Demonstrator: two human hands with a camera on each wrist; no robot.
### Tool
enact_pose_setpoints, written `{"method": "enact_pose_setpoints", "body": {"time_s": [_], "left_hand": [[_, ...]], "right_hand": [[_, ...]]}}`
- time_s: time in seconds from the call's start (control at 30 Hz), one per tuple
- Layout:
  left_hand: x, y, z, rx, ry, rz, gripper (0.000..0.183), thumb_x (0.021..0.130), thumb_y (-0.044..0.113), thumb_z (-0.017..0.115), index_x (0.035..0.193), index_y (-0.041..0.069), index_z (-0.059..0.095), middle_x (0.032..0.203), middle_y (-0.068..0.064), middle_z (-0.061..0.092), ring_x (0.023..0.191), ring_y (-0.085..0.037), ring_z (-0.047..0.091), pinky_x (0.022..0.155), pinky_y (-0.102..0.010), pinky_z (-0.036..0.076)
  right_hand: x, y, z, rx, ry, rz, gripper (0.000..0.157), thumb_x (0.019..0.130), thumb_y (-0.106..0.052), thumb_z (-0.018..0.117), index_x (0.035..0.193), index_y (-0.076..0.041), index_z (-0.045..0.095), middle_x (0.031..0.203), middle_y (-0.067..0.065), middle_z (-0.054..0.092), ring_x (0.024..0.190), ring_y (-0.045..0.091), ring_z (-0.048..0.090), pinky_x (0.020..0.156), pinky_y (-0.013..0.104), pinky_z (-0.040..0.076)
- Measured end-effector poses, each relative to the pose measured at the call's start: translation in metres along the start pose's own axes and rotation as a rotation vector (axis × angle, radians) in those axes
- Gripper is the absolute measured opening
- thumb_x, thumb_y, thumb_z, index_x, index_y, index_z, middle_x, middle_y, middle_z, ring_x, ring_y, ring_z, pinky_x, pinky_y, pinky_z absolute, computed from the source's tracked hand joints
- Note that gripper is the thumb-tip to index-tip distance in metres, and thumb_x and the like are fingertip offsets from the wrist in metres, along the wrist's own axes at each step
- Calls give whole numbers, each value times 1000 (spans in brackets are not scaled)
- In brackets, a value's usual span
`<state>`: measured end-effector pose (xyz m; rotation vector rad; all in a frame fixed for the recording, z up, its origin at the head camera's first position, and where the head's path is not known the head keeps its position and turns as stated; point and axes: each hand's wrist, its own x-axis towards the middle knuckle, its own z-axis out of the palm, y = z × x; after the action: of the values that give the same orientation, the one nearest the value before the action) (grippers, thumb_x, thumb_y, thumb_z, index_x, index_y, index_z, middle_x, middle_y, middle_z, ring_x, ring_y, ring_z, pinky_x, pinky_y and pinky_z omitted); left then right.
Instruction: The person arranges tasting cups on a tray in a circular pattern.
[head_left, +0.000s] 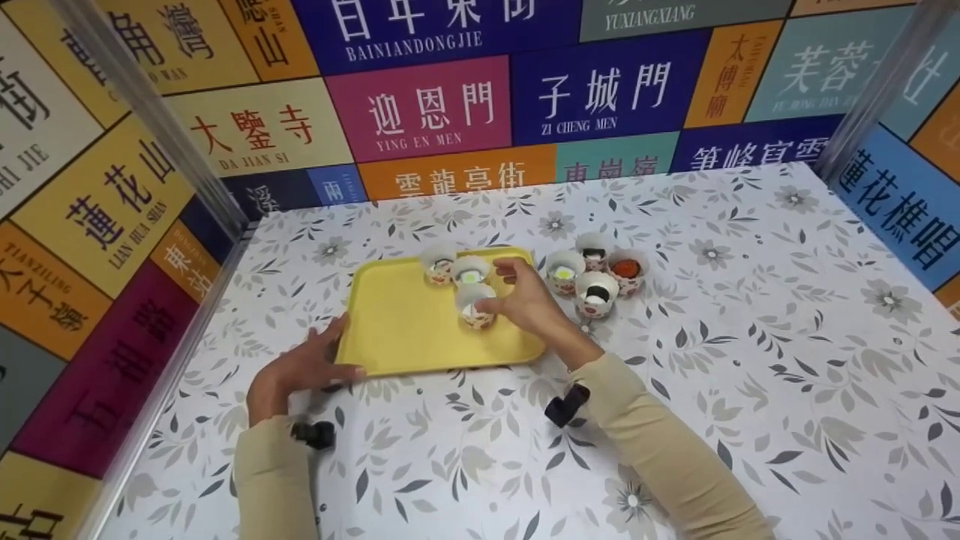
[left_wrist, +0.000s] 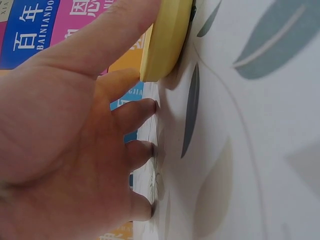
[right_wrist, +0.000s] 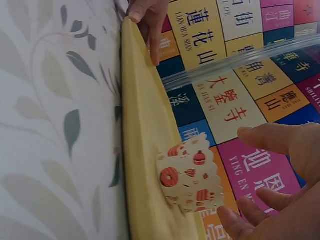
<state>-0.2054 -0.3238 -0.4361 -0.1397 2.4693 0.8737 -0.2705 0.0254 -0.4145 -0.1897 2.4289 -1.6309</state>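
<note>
Head view: pinching yellow tray (head_left: 405,322) at near left with left hand (head_left: 304,364). Holding right hand (head_left: 534,304) spread beside tray's nearest cup (head_left: 477,318).

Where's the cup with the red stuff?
In the head view, the red-filled cup stands on the table right of the yellow tray, rightmost in a cluster of four.

Yellow tray (head_left: 405,322), three printed paper cups (head_left: 471,318) upright on it
</note>
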Motion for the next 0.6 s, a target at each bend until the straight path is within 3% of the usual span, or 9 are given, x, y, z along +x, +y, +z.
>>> {"method": "enact_pose_setpoints", "body": {"time_s": [0.2,0.4,0.6], "left_hand": [[0,0,0,28,7,20,116,77,61,77,161,36,2,168,-17,-13,155,-44,-9,120,-70,2],[0,1,0,19,5,-10,116,76,62,77,161,39,2,168,-16,-14,155,-44,-9,120,-71,1],[-1,0,-1,21,7,-8,115,76,63,77,160,40,1,168,-15,-14,155,-44,-10,119,-71,0]], "right_hand": [[1,-4,-17,-70,19,2,73,84,-20,81,147,-11,45,152,10,47,143,29,41,117,42,38],[3,-5,-31,-101,12,-5,65,86,-24,80,143,-12,50,149,7,50,142,28,42,117,42,39],[1,-7,-54,-120,-43,-59,59,88,-24,78,140,-12,53,147,7,53,142,29,43,115,44,41]]}}
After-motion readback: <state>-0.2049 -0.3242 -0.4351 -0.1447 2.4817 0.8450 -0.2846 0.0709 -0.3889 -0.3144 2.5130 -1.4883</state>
